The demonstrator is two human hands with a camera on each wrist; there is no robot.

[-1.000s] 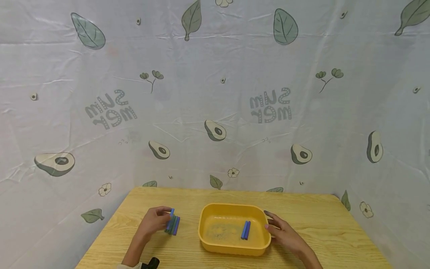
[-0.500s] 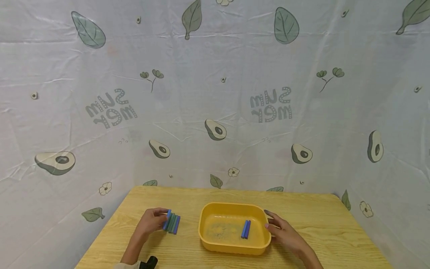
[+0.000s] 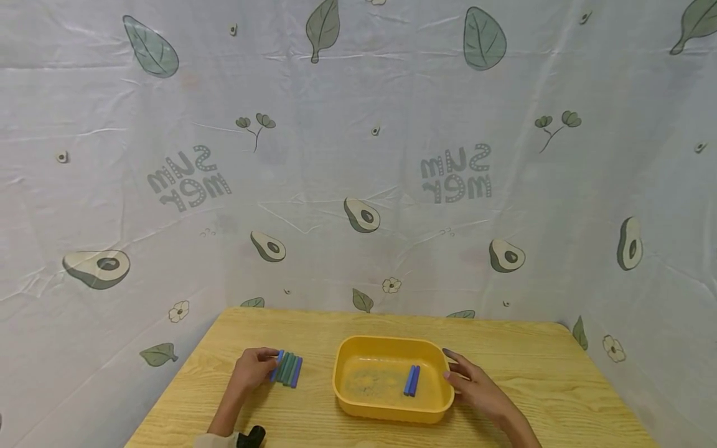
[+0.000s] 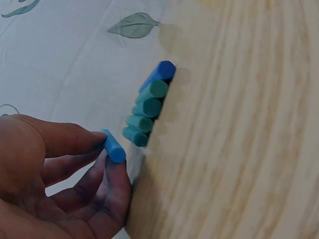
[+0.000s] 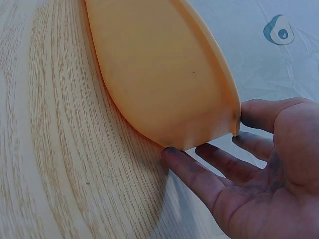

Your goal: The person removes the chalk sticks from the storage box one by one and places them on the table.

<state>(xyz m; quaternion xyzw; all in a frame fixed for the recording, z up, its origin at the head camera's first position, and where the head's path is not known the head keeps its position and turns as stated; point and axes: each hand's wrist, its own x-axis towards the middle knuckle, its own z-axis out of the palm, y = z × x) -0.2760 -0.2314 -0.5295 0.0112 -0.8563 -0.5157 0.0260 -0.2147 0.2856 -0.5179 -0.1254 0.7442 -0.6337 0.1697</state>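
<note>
The left hand [image 3: 254,370] reaches in from the near left, its forearm slanting toward the far side, with the back of the hand up and the fingers bent toward the right. Thumb and fingertips are drawn together on one light blue stick [image 4: 114,147] — a small pinch, with the remaining fingers curled underneath. That stick is on the left part of the wooden table [image 3: 330,429], at the left end of a row of five others, and the left wrist view shows a slight gap between it and the row. The row counts four green sticks [image 4: 148,107] in slightly different shades and one dark blue stick [image 4: 159,73] at its right end, all lying side by side. The right hand [image 3: 470,386] comes in from the near right, fingers spread and gently bent along the right end of the one yellow tray [image 3: 386,413]. Its thumb is at the rim and its other fingertips lie against the outer wall — a loose hold, the hand only partly closed. Inside the tray, right of its middle, two blue sticks [image 3: 411,381], one lighter and one darker, lie side by side. Beyond the table hangs a pale printed sheet [image 3: 313,168] with two mirrored "summer" prints [image 3: 189,178].
</note>
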